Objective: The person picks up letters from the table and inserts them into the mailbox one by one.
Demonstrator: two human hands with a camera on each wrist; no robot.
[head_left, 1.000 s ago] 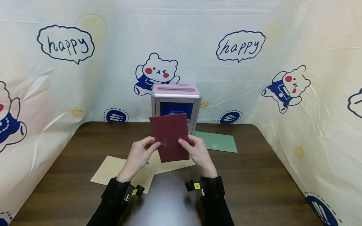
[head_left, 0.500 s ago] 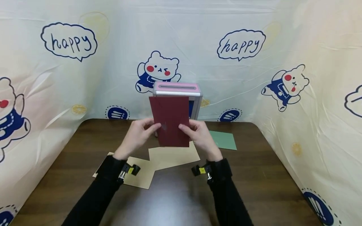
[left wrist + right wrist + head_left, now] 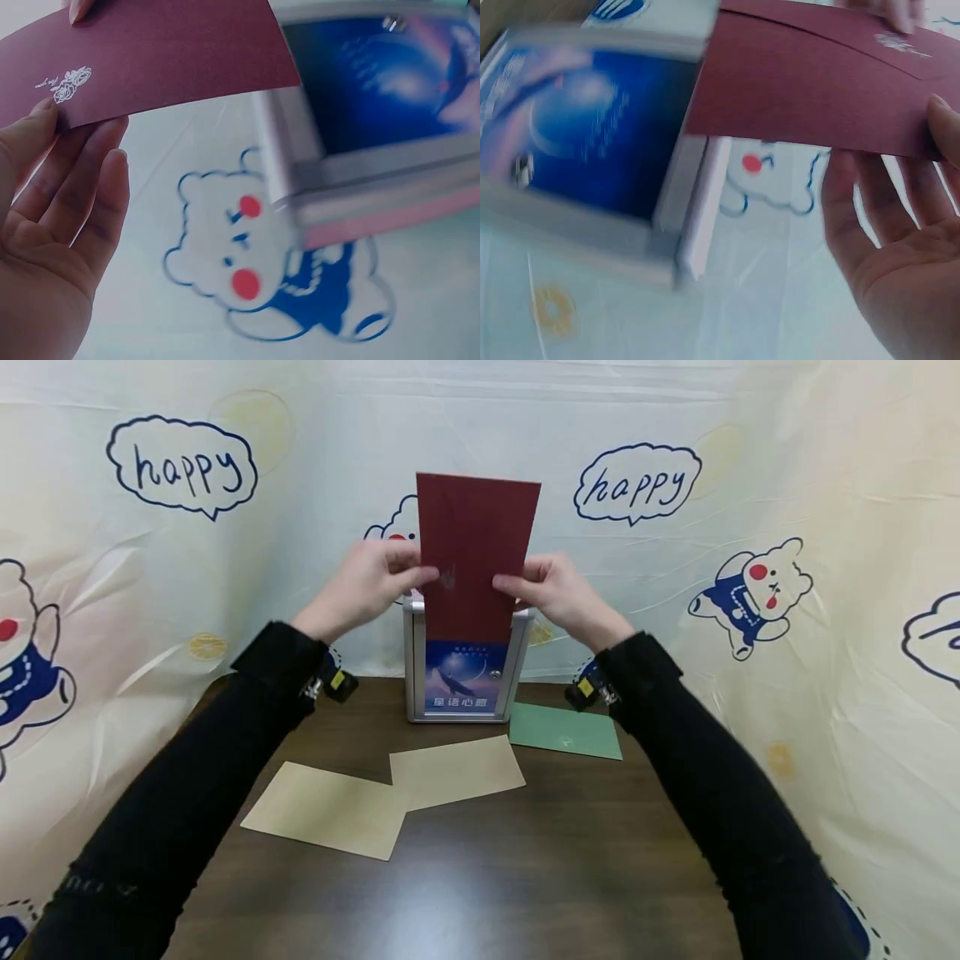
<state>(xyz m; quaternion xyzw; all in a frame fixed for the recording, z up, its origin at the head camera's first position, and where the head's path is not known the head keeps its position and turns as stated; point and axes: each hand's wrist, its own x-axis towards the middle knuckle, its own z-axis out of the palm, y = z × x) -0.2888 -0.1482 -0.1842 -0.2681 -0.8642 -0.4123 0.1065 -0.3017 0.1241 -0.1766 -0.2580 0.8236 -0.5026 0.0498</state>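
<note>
A dark red envelope is held upright in the air by both hands, in front of and above the box. My left hand pinches its left edge between thumb and fingers, and my right hand pinches the right edge. Behind it stands a silver-framed box with a blue picture on its front; the envelope hides most of its pink top and the slot there. A small white flower print shows on the envelope in the left wrist view. In the right wrist view a flap line crosses the envelope.
Two cream envelopes, one nearer left and one in the middle, lie on the dark wooden table, touching at a corner. A green envelope lies right of the box. A printed curtain hangs behind.
Both hands have raised the red envelope from low in front of the box to above its top edge. The box's lower front and more of the cream envelopes have come into view.
</note>
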